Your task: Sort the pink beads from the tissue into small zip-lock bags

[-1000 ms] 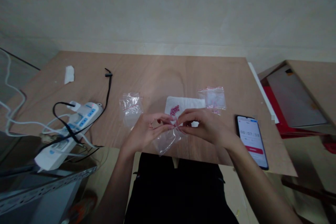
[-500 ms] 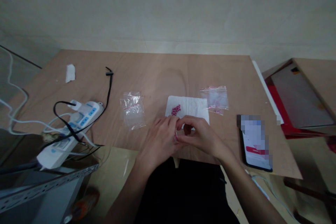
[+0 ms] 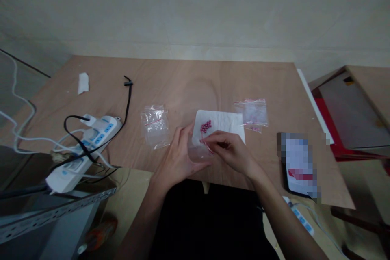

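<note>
A small clear zip-lock bag (image 3: 199, 153) with a red seal line is between my hands, just in front of a white tissue (image 3: 227, 122). My right hand (image 3: 233, 150) pinches the bag near its red strip. Curved around the bag's left side, my left hand (image 3: 178, 158) has its thumb and fingers spread apart; whether it touches the plastic I cannot tell. A cluster of pink beads (image 3: 206, 126) lies on the left part of the tissue, beyond my fingertips.
Clear bags (image 3: 155, 126) lie to the left, and other bags with pink bits (image 3: 254, 113) overlap the tissue's right side. A phone (image 3: 298, 166) rests at the right. A power strip (image 3: 85, 152) with tangled cables occupies the left edge. A wall (image 3: 195, 12) stands behind the table.
My left hand has opened, its thumb and fingers parting and shifting slightly left. The clear bag between my hands now shows. My right hand stays near the same spot, fingers pinched together.
</note>
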`<state>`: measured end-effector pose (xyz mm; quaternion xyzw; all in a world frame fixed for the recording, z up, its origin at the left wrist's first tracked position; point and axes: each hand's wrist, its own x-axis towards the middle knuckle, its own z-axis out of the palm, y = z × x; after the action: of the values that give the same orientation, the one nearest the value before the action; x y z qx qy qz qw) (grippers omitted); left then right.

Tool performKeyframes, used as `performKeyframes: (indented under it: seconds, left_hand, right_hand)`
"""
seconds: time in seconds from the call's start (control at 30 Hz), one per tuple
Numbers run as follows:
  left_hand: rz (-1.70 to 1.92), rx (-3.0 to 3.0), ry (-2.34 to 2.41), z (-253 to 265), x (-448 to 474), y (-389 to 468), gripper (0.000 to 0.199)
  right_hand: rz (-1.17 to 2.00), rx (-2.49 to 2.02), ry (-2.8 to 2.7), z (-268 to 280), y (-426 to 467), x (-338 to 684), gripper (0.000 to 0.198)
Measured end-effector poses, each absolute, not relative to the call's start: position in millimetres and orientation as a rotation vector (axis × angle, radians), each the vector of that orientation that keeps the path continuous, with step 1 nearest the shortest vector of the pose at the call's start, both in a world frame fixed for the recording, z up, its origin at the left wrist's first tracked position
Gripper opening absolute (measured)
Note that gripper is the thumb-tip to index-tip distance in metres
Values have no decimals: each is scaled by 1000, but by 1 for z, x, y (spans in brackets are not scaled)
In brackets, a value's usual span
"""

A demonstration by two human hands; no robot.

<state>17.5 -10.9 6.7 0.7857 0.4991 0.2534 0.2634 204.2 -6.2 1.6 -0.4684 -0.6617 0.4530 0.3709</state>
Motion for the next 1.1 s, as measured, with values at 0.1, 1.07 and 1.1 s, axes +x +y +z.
performKeyframes:
  seconds: [0.1, 1.07, 1.1]
  left_hand:
    - [668, 2205, 1361, 4, 16, -10, 90]
    - [655, 2302, 1382, 5, 33, 1, 20]
    - [690, 2268, 1397, 4, 31, 1, 21]
  right_hand:
    - [1249, -1201, -1589, -2, -9, 207, 22]
    - [924, -1299, -1749, 4, 2, 220, 15]
    - [843, -1366, -1754, -1, 8, 224, 17]
